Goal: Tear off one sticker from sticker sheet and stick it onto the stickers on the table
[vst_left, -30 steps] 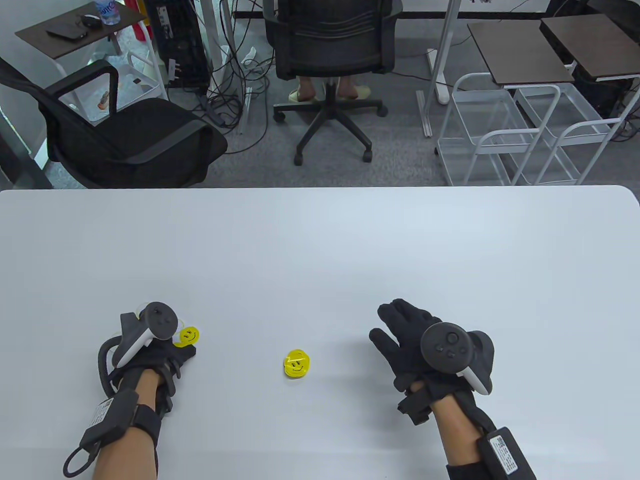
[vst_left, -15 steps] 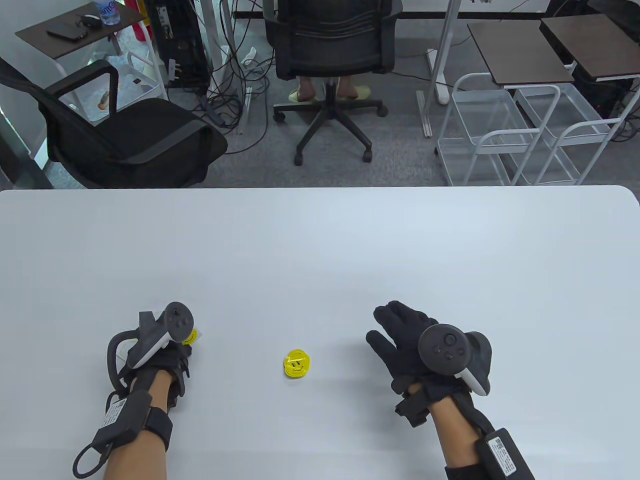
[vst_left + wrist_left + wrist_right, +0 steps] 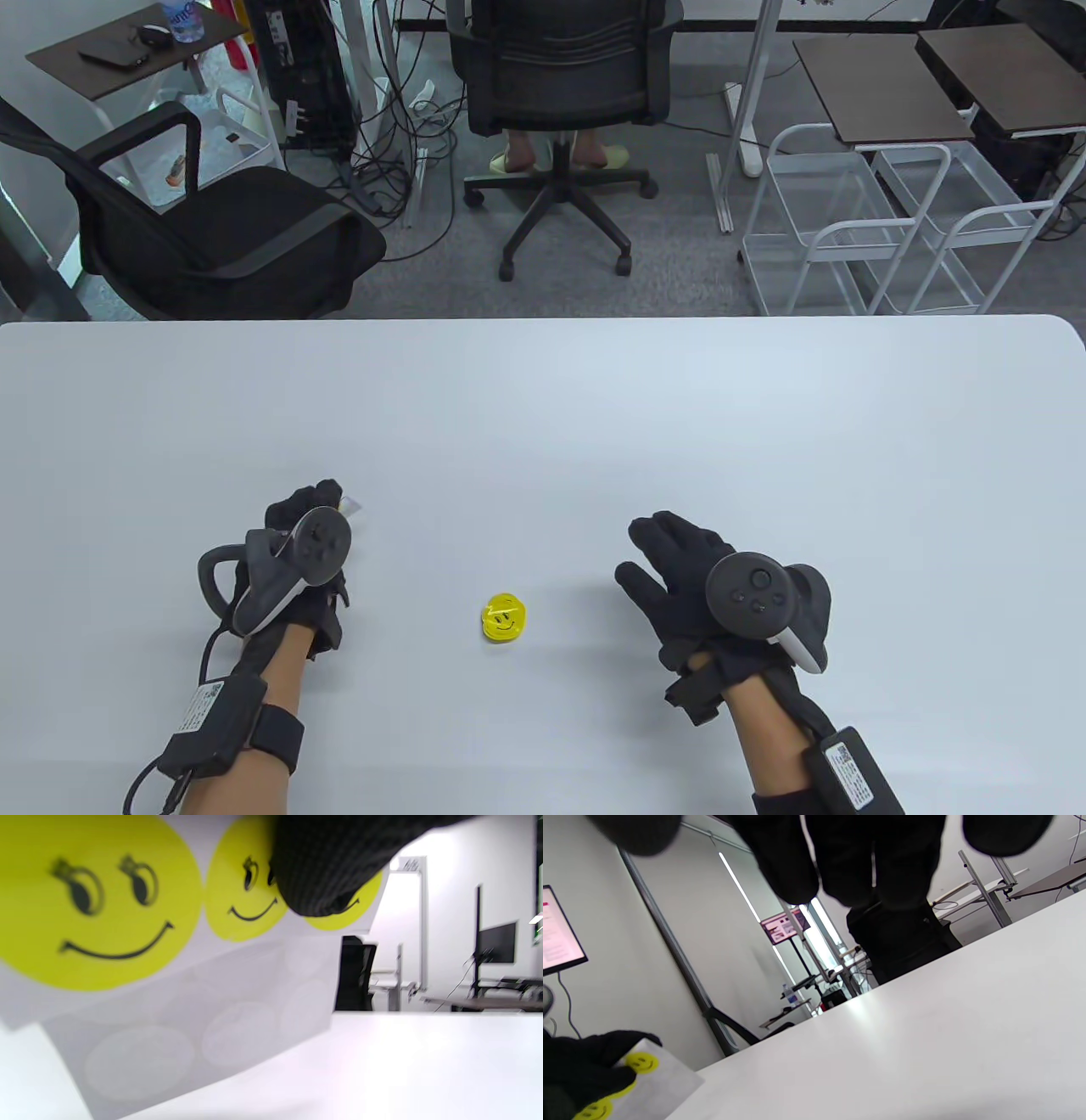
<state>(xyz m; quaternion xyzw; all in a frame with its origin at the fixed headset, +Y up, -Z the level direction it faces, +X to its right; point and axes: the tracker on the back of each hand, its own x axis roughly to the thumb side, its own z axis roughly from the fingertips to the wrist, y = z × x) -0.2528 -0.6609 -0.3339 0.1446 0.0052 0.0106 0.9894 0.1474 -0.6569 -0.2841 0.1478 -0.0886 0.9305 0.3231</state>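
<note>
My left hand point(image 3: 301, 556) held the sticker sheet point(image 3: 178, 955), fingers pinched on it, above the bench point(image 3: 543, 407). My right hand point(image 3: 704, 586) hung with fingers spread apart, holding nothing. The yellow stickers point(image 3: 504, 618) sat on the bench between my hands.

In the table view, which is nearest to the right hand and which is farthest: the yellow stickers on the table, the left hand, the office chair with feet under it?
From the right hand:
1. yellow stickers on the table, to its left, between the hands.
2. left hand, farther left, holding the sticker sheet.
3. office chair, beyond the table's far edge.
</note>
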